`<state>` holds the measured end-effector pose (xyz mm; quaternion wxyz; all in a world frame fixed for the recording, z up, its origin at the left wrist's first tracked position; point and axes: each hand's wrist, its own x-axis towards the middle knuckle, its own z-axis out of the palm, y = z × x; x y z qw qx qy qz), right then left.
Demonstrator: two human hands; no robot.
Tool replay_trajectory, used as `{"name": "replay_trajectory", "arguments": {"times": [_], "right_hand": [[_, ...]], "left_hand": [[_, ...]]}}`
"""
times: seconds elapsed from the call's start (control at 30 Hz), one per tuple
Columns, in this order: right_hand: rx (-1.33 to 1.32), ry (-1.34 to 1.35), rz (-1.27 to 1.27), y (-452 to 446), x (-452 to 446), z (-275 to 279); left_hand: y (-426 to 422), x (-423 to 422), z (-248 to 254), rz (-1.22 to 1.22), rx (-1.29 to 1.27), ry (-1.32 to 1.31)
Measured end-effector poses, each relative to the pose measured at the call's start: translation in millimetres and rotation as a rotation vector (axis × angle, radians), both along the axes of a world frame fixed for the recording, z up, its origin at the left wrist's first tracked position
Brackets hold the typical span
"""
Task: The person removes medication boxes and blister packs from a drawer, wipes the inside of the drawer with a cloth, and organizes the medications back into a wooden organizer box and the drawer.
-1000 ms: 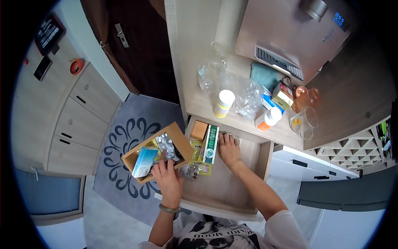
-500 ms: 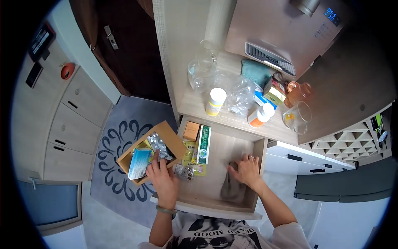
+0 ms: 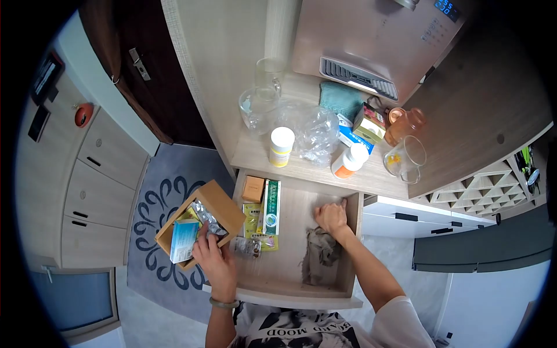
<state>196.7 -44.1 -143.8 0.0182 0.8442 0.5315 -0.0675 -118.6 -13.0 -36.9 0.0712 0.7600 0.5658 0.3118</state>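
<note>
My left hand (image 3: 214, 259) is at the near side of an open cardboard box (image 3: 225, 213), its fingers bent over the wall into it. The box tilts beside the drawer's left edge. Inside lie a blue and white carton (image 3: 184, 239) and silver blister packs (image 3: 207, 217), close to my fingertips. My right hand (image 3: 331, 220) is curled into a fist inside the open drawer (image 3: 292, 264), near its back right corner. What the fist holds, if anything, is hidden. A crumpled grey-brown cloth (image 3: 321, 255) lies just below that hand, by the wrist.
In the drawer's left part lie a small brown box (image 3: 253, 188), a long green and white carton (image 3: 270, 207), yellow packets (image 3: 251, 220) and a blister pack (image 3: 246, 247). On the counter stand two white bottles (image 3: 281, 147) (image 3: 350, 160), glass cups (image 3: 404, 159) and crumpled clear plastic (image 3: 318, 133).
My right hand has moved toward the drawer's back and its fingers have curled in, leaving more of the cloth in sight. My left hand stays at the cardboard box. The view has shifted slightly.
</note>
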Motion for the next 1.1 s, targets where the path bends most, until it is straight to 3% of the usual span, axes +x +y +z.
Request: {"name": "replay_trajectory", "arguments": {"times": [0.1,0.3,0.47,0.83,0.93,1.1], "right_hand": [[-0.152,0.118,-0.056,4.6,-3.5,19.9],[-0.189,0.161,-0.018,-5.6,-28.0,54.9],[-0.119,0.137,-0.087,8.4,-2.4,24.2],[-0.184,0.193,-0.06,5.8,-7.0,42.4],[-0.154,0.224,-0.098,11.8,-4.8,37.0],[-0.161,0.161,-0.11,3.6,-13.8,27.9]], "left_hand": [[1.3,-2.0,-2.5,0.008,0.002,-0.007],[-0.6,-1.2,-0.9,0.021,-0.043,-0.033],[-0.4,-1.1,-1.7,0.014,-0.028,-0.027],[-0.4,-3.0,-3.5,0.013,-0.071,-0.018],[1.2,-1.4,-2.3,0.011,0.031,-0.002],[1.0,-3.6,-4.3,0.028,-0.077,-0.027]]}}
